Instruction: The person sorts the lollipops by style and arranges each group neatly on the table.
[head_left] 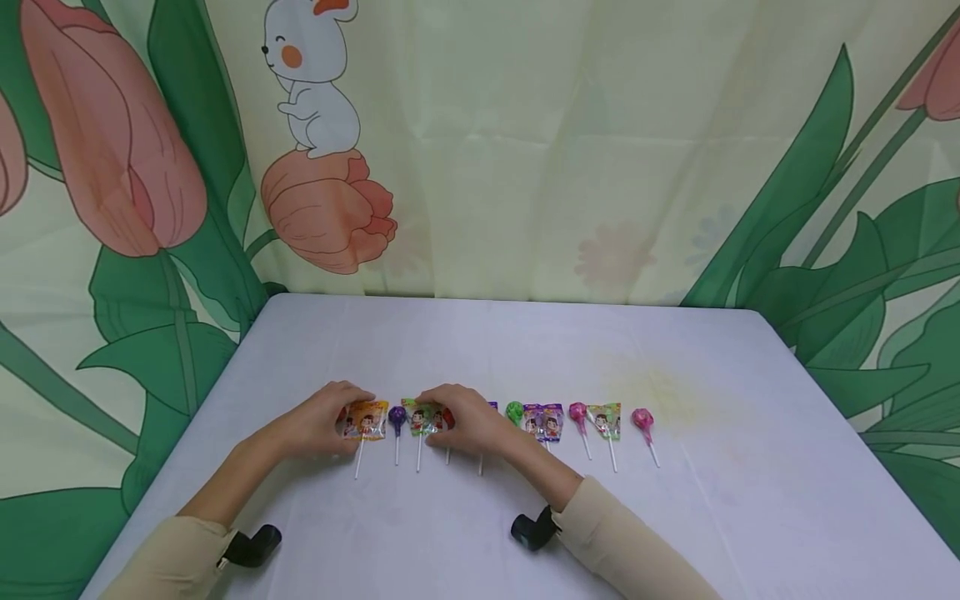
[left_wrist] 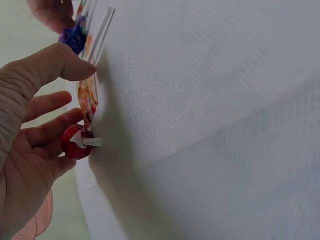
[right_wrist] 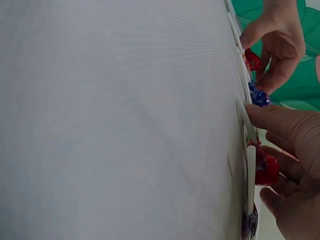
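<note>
My left hand [head_left: 318, 423] is at the left end of a row of lollipops, thumb and fingers curled round the edges of an orange-wrapped flat lollipop [head_left: 366, 419]. A round red lollipop [left_wrist: 74, 142] lies under that palm, beside the fingers. Just right of this hand is a dark purple round lollipop [head_left: 397, 416]. My right hand [head_left: 477, 423] holds a green-wrapped flat lollipop [head_left: 417, 417] between thumb and forefinger. Under its palm sits another red round lollipop [right_wrist: 267, 170], partly hidden by the hand. All sticks point toward me.
Farther right, the row continues with a green round lollipop [head_left: 514, 412], a purple-wrapped flat one [head_left: 543, 422], a pink round one [head_left: 577, 412], a green-wrapped flat one [head_left: 604, 421] and a pink round one [head_left: 642, 419]. A white cloth covers the table [head_left: 390, 533]. A printed curtain [head_left: 510, 167] hangs behind.
</note>
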